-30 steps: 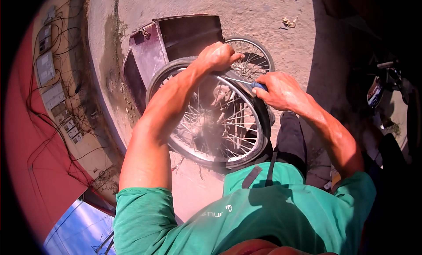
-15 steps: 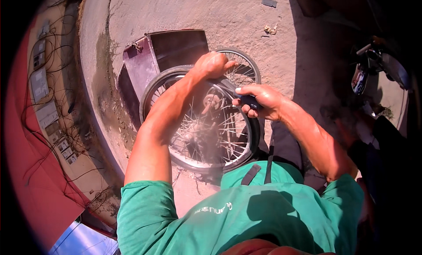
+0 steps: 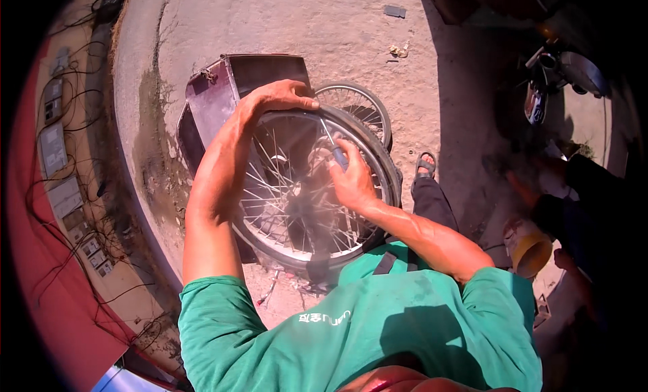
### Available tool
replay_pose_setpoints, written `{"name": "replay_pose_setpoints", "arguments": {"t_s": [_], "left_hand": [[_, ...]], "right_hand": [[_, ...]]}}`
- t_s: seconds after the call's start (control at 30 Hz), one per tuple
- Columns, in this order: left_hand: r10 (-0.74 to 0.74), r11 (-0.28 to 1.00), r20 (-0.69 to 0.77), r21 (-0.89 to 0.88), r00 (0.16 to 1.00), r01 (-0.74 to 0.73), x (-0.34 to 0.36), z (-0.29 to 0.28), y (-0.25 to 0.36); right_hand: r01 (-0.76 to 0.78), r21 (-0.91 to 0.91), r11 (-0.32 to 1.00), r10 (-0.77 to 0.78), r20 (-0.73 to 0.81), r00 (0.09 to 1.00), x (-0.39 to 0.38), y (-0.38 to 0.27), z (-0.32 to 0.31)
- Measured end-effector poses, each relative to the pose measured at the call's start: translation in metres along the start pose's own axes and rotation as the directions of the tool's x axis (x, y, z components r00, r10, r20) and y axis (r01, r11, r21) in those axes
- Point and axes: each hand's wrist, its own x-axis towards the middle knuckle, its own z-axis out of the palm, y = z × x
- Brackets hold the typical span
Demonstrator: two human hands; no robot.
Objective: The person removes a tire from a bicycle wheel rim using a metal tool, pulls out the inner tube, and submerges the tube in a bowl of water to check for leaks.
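A spoked bicycle wheel with a black tyre (image 3: pixel 382 164) stands in front of me. My left hand (image 3: pixel 288 96) grips the top of the tyre, fingers curled over it. My right hand (image 3: pixel 353 179) is closed round the blue-handled screwdriver (image 3: pixel 339 155), whose thin metal shaft points up to the inside of the rim beside the tyre, just below my left fingers. Whether the tip is under the tyre's bead I cannot tell. A hazy blur covers part of the spokes.
Behind are a maroon metal box (image 3: pixel 209 95) and another wheel (image 3: pixel 351 89). A wall with meter boxes (image 3: pixel 64 203) runs along the left. At the right are a yellow bucket (image 3: pixel 526 247), another person's dark-clothed limbs (image 3: pixel 580 189) and a parked vehicle (image 3: pixel 567 74). My sandalled foot (image 3: pixel 425 164) rests on the ground.
My left hand has shifted left along the tyre top. My right hand has swung inward, lower over the spokes, with the screwdriver now angled upward. My foot has come into sight.
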Motion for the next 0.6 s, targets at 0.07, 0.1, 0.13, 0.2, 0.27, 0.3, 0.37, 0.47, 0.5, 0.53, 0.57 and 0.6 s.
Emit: {"name": "replay_pose_setpoints", "arguments": {"t_s": [0.07, 0.1, 0.13, 0.2, 0.27, 0.3, 0.37, 0.47, 0.5, 0.53, 0.57, 0.6], "left_hand": [[0.004, 0.997, -0.012, 0.075, 1.0, -0.003, -0.018, -0.004, -0.013], [-0.033, 0.993, -0.06, 0.108, 0.998, 0.039, -0.025, -0.001, -0.009], [-0.062, 0.987, -0.113, 0.14, 0.992, 0.077, -0.03, 0.003, 0.0], [-0.01, 0.971, -0.289, 0.226, 0.957, 0.078, -0.046, 0.017, 0.016], [0.148, 0.931, -0.481, 0.362, 0.864, 0.043, -0.056, 0.04, 0.031], [0.246, 0.904, -0.57, 0.426, 0.784, 0.026, -0.058, 0.057, 0.025], [0.357, 0.874, -0.684, 0.485, 0.636, 0.031, -0.062, 0.084, 0.013], [0.369, 0.884, -0.717, 0.467, 0.592, 0.014, -0.055, 0.094, 0.017], [0.402, 0.884, -0.714, 0.465, 0.574, -0.04, -0.056, 0.093, 0.016], [0.409, 0.884, -0.706, 0.463, 0.578, -0.06, -0.055, 0.091, 0.014], [0.388, 0.888, -0.697, 0.457, 0.602, -0.044, -0.057, 0.087, 0.012], [0.374, 0.892, -0.685, 0.451, 0.626, -0.039, -0.054, 0.083, 0.01]], "right_hand": [[0.12, -0.057, 0.991, -0.122, -0.03, 0.992, -0.003, 0.015, 0.015], [0.164, -0.09, 0.982, -0.169, -0.055, 0.984, -0.004, 0.017, 0.02], [0.184, -0.12, 0.976, -0.192, -0.059, 0.98, -0.005, 0.022, 0.023], [0.228, -0.176, 0.958, -0.242, -0.067, 0.968, -0.004, 0.031, 0.029], [0.297, -0.241, 0.924, -0.327, -0.093, 0.94, -0.002, 0.05, 0.03], [0.322, -0.254, 0.912, -0.354, -0.09, 0.931, -0.002, 0.063, 0.032], [0.342, -0.255, 0.905, -0.371, -0.077, 0.925, -0.004, 0.081, 0.039], [0.295, -0.245, 0.924, -0.313, -0.035, 0.949, -0.009, 0.078, 0.024], [0.284, -0.243, 0.927, -0.297, -0.016, 0.955, -0.012, 0.07, 0.016], [0.262, -0.246, 0.933, -0.266, 0.014, 0.964, -0.017, 0.057, 0.004], [0.223, -0.232, 0.947, -0.211, 0.075, 0.975, -0.024, 0.045, -0.007], [0.17, -0.225, 0.959, -0.135, 0.161, 0.978, -0.032, 0.032, -0.024]]}}
